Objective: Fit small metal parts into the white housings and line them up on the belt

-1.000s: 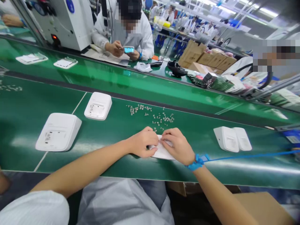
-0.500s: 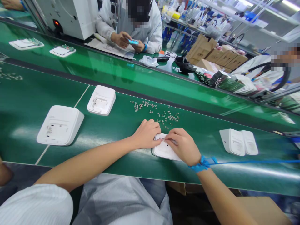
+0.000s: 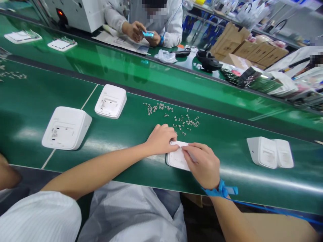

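Observation:
A white plastic device housing [image 3: 176, 160] lies in front of me on the green bench. My left hand [image 3: 162, 139] grips its far left corner, with the thumb pressed on top and the fingers curled over the edge. Over the right part of the housing, my right hand [image 3: 203, 163] pinches with thumb and forefinger at a small metal piece near the left thumb; the fingers mostly hide it. Just beyond the hands, many small metal pieces [image 3: 193, 122] are scattered on the bench. A blue wrist strap [image 3: 222, 189] with a cord circles my right wrist.
Two white housings [image 3: 67, 129] [image 3: 111, 101] sit to the left, two more [image 3: 266, 153] [image 3: 285, 153] to the right. A raised green ledge [image 3: 161, 75] runs behind. Across it, a person [image 3: 141, 20] holds a lit phone [image 3: 148, 34].
The view has shifted slightly, moving the bench items in the picture. Both hands stay at the same housing, the right still pinching near the left thumb.

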A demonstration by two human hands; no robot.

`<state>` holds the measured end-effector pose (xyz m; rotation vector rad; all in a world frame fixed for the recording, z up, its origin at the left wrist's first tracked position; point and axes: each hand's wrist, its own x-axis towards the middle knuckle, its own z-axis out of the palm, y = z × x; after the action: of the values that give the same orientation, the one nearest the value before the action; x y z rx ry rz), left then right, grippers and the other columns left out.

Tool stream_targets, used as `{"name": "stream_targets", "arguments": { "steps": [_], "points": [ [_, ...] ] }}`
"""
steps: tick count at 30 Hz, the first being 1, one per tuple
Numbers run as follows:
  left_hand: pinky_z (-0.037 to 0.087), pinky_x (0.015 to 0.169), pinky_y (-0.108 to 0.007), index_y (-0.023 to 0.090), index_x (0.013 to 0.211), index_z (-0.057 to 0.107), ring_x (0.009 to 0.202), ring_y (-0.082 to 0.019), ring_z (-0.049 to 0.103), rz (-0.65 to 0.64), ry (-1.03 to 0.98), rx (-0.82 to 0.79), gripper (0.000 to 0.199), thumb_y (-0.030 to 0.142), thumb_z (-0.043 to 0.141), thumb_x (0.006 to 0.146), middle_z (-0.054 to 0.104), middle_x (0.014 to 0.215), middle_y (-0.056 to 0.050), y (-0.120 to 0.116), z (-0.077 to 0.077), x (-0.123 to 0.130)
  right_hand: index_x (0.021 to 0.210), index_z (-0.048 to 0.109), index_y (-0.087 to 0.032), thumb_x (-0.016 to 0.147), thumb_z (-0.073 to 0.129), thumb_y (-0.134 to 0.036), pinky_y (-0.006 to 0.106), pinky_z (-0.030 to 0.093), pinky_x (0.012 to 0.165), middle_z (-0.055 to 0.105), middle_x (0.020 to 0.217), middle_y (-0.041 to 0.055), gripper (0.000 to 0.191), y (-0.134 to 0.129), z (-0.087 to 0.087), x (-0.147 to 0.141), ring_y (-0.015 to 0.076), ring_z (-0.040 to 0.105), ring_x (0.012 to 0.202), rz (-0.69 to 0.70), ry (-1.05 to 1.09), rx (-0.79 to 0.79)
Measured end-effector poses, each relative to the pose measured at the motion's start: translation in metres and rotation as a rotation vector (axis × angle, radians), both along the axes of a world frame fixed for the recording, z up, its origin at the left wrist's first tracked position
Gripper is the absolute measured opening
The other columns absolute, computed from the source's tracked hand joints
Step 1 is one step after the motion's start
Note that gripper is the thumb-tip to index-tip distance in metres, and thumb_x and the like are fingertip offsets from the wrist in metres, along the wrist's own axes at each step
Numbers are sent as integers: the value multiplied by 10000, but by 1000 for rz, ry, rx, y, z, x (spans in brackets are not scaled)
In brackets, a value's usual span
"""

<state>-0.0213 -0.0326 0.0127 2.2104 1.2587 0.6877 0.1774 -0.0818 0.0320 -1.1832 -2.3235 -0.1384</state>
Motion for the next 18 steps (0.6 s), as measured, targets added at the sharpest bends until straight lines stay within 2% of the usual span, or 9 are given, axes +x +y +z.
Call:
{"name": "stream_targets", "arguments": {
  "steps": [7, 10, 12, 14, 16, 18],
  "points": [
    [270, 742, -361, 193, 685, 580, 851, -176, 475, 51, -17, -63, 192, 338, 696, 735, 629, 813, 24, -2, 3, 6, 940, 711, -224, 930, 559, -128, 389, 449, 877, 747, 886, 24, 180, 0, 7, 0, 237, 657, 987, 49, -114, -4],
    [276, 744, -364, 189, 695, 555, 855, -183, 479, 62, -11, -34, 210, 347, 684, 741, 624, 814, 12, -4, 2, 6, 925, 706, -239, 923, 562, -134, 406, 461, 891, 744, 880, 20, 178, -3, 7, -4, 230, 673, 940, 44, -22, 0],
    [282, 743, -366, 189, 717, 552, 863, -189, 483, 48, -8, 9, 224, 365, 689, 732, 619, 824, 2, -6, 1, 5, 920, 701, -233, 916, 591, -183, 405, 505, 859, 733, 887, 42, 121, -7, 3, -7, 229, 681, 883, -79, 185, 46],
    [285, 740, -368, 188, 741, 550, 871, -194, 486, 18, 15, 61, 240, 381, 692, 727, 612, 834, -7, -6, -1, 5, 945, 692, -210, 898, 637, -254, 411, 550, 803, 717, 900, 74, 84, -10, -3, -4, 240, 683, 836, -263, 463, 108],
    [282, 735, -372, 184, 746, 540, 871, -193, 490, 0, 61, 112, 247, 386, 681, 739, 606, 835, -14, -6, -2, 6, 982, 679, -177, 877, 672, -310, 427, 572, 758, 702, 904, 95, 169, -11, -8, 6, 257, 684, 809, -418, 697, 178],
    [280, 736, -380, 180, 755, 539, 880, -191, 495, 8, 116, 147, 239, 385, 661, 766, 609, 854, -17, -9, -2, 8, 1000, 676, -145, 895, 646, -341, 450, 568, 763, 691, 916, 118, 225, -6, -8, 24, 277, 680, 827, -514, 742, 225]
  ]
}}
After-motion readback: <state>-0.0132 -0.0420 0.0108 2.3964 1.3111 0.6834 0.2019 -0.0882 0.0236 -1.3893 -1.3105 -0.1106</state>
